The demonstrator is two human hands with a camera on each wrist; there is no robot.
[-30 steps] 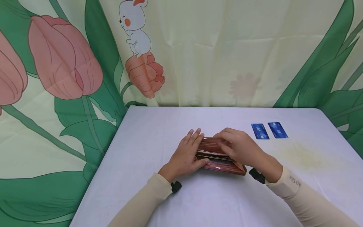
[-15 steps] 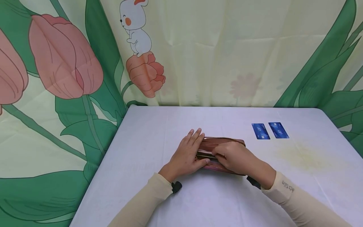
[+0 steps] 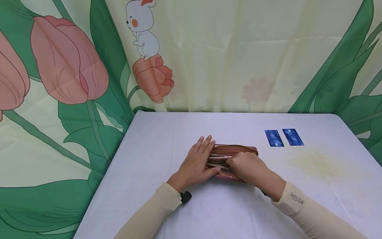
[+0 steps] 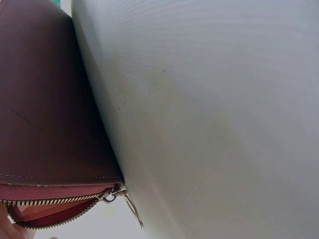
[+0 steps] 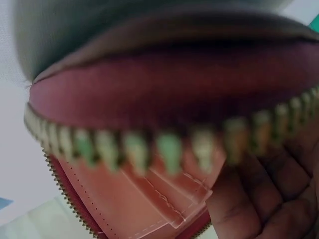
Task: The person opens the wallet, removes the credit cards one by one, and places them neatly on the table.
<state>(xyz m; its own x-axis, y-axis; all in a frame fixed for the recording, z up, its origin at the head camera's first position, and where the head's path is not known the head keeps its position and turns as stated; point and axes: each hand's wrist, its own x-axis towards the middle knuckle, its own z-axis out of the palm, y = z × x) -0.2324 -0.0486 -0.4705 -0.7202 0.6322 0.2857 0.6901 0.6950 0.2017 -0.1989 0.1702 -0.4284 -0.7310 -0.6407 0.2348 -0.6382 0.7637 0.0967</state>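
Note:
A reddish-brown zip-around wallet [image 3: 235,149] stands unzipped on the table, its openings facing up. My left hand [image 3: 192,162] rests on the wallet's left end, fingers straight and spread, with the thumb along the near side. My right hand [image 3: 250,167] reaches over the right half, fingers bent down into the middle compartments; their tips are hidden, and I cannot tell what they grip. In the right wrist view the card slots [image 5: 164,194] show beside the curled fingers [image 5: 234,199]. The left wrist view shows the wallet's outside and its zipper pull [image 4: 110,195].
Two blue cards [image 3: 274,138] [image 3: 293,137] lie side by side at the back right of the white-covered table [image 3: 155,146]. Behind the table's far edge hangs a curtain [image 3: 221,59] printed with tulips and a rabbit.
My right hand has come down from the wallet's far edge into its middle, then shifted slightly right. A middle compartment now gapes wider. The left hand and the cards stay put.

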